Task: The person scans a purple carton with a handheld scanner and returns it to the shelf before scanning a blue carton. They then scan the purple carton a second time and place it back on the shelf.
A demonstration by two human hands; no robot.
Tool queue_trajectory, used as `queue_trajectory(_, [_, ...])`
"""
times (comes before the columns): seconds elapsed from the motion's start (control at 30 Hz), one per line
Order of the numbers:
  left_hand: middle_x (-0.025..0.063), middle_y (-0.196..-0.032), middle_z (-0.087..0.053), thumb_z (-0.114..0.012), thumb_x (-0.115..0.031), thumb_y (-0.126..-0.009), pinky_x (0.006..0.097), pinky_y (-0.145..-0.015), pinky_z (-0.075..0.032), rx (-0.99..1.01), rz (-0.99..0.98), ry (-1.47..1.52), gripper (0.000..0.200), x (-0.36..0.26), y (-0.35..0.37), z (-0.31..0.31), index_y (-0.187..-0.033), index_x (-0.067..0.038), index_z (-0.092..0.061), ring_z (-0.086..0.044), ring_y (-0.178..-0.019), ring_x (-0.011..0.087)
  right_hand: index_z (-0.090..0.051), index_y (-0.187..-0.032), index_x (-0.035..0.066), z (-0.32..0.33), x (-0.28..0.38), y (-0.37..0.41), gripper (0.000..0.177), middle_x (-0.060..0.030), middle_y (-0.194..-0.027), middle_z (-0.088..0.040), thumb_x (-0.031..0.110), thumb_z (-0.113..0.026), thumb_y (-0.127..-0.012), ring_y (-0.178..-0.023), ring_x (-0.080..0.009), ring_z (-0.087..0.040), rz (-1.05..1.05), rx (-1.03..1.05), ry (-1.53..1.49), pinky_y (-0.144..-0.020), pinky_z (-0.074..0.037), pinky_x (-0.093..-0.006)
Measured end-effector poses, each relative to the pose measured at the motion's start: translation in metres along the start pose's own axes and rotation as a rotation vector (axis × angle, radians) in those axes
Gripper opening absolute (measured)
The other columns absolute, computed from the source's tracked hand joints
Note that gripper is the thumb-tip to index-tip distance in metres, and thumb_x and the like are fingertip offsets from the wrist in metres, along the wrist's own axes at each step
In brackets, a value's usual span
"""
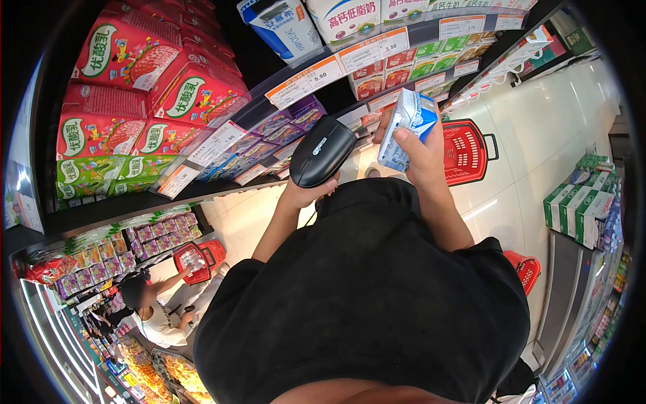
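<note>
My left hand [311, 194] is closed round the grip of a black barcode scanner [325, 151], whose rounded head hides most of the fingers. To its right, my right hand [425, 151] holds a small blue-and-white drink carton [404, 138], tilted, with the thumb across its side. The scanner's head points up and away from me toward the shelf, and a gap separates it from the carton. Close in front of both hands runs the shelf edge with its price labels [309, 79]. A similar blue-and-white carton [279, 30] stands on the upper shelf.
Pink drink multipacks [114, 54] fill the shelf at left. A red basket [465, 151] sits on the tiled floor [525, 135] to the right, with another red basket [523, 269] behind. Green-and-white boxes [580, 205] stand far right. A person [161, 326] is at lower left beside red baskets.
</note>
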State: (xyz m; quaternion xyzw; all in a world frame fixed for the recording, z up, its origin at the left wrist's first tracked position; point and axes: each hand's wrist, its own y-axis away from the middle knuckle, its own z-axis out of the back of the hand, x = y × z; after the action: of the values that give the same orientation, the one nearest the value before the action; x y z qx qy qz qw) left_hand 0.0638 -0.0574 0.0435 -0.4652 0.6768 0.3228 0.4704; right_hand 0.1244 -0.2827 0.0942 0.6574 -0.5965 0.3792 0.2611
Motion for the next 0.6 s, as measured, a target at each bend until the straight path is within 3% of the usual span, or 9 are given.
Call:
queue_trajectory(0.5, [0.0069, -0.073, -0.057, -0.067, 0.001, -0.077, 0.0256, -0.05, -0.043, -0.01, -0.025, -0.03, 0.031, 0.0032, 0.0004, -0.001, -0.105, 0.001, -0.053, -0.054, -0.058, 0.0118, -0.041, -0.115, 0.002, 0.0013, -0.0044, -0.0004, 0.046, -0.008, -0.09, -0.061, 0.009, -0.069, -0.08, -0.076, -0.0144, -0.062, -0.012, -0.043, 0.041, -0.067, -0.052, -0.028])
queue_trajectory(0.57, [0.0072, -0.069, -0.054, -0.071, -0.015, -0.075, 0.0258, -0.05, -0.041, 0.027, 0.02, -0.143, 0.057, 0.0039, 0.002, 0.0014, -0.123, 0.002, -0.046, -0.051, -0.056, 0.0125, -0.041, -0.115, 0.003, 0.0025, -0.0061, -0.0007, 0.045, -0.008, -0.09, -0.06, 0.01, -0.069, -0.08, -0.075, -0.0143, -0.062, -0.011, -0.054, 0.052, -0.067, -0.052, -0.0279])
queue_trajectory(0.6, [0.0072, -0.069, -0.054, -0.071, -0.015, -0.075, 0.0258, -0.05, -0.041, 0.027, 0.02, -0.142, 0.057, 0.007, 0.0057, 0.0059, -0.123, 0.002, -0.046, -0.051, -0.056, 0.0125, -0.041, -0.115, 0.003, 0.0035, -0.007, -0.0009, 0.045, -0.008, -0.09, -0.06, 0.01, -0.069, -0.08, -0.076, -0.0143, -0.062, -0.012, -0.059, 0.058, -0.067, -0.052, -0.028])
